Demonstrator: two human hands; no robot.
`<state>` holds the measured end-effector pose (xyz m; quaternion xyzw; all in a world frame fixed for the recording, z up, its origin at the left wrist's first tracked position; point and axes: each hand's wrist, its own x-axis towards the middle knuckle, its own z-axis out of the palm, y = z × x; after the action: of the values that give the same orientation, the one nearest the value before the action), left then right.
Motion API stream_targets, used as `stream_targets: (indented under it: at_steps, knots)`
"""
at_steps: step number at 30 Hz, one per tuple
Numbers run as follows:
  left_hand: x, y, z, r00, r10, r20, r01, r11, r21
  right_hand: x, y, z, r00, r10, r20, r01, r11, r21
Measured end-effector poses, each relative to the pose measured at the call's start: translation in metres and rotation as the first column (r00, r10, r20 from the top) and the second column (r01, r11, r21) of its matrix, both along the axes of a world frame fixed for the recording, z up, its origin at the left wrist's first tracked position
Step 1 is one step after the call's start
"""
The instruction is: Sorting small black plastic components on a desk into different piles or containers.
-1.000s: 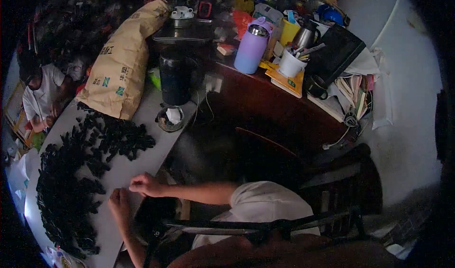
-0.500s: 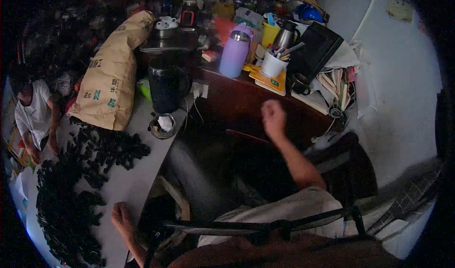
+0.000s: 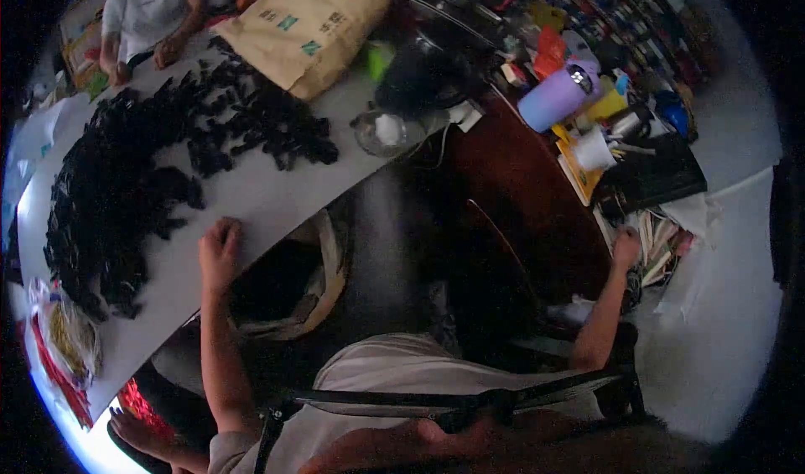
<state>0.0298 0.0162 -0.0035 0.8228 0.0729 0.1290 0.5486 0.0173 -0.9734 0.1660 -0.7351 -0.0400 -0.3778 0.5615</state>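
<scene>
My left hand (image 3: pixel 220 254) is at the near edge of the grey table (image 3: pixel 277 201), its fingers curled together. Whatever it may hold is hidden. Many small black pieces (image 3: pixel 126 172) lie in a wide heap just beyond it, not touching it. My right hand (image 3: pixel 625 247) is closed at the right end of the dark red desk (image 3: pixel 511 180), next to a stack of papers (image 3: pixel 658 243). Its inner side is out of sight, so I cannot make out anything in it.
A brown paper sack (image 3: pixel 314 25) and a glass ashtray (image 3: pixel 377 134) stand on the table. On the desk are a purple-blue bottle (image 3: pixel 553 101) and a white pen cup (image 3: pixel 592 149). One person (image 3: pixel 155 17) sits across; another person's hand (image 3: pixel 138 432) shows at lower left.
The view has swung left and down, showing more of the table. My right hand has moved from over the desk's front to beside the papers. My left hand remains at the table edge.
</scene>
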Motion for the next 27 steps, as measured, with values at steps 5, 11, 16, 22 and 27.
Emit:
stream_targets:
  at_steps: [5, 11, 16, 22, 27]
  knots:
    - [0.001, -0.005, -0.014, 1.0, -0.002, 0.021, 0.004, 0.995, -0.098, 0.003, 0.085, 0.044, 0.615, -0.571, -0.544, 0.457, 0.82, -0.344]
    - [0.003, -0.007, -0.001, 1.0, -0.019, 0.011, 0.02, 0.995, -0.093, 0.009, 0.109, 0.041, 0.72, -0.393, -0.572, 0.38, 0.913, -0.15]
    - [0.002, 0.0, -0.021, 1.0, -0.004, 0.021, 0.007, 0.99, -0.142, 0.02, 0.158, 0.036, 0.714, -0.423, -0.557, 0.438, 0.891, -0.116]
    - [0.004, 0.0, -0.019, 0.996, -0.015, 0.084, 0.016, 1.0, -0.015, -0.005, 0.275, 0.028, 0.739, -0.45, -0.5, 0.458, 0.881, -0.117]
    - [0.003, -0.005, -0.003, 0.998, -0.035, 0.054, 0.035, 0.999, -0.006, -0.004, 0.434, 0.026, 0.808, -0.236, -0.54, 0.255, 0.966, -0.041]
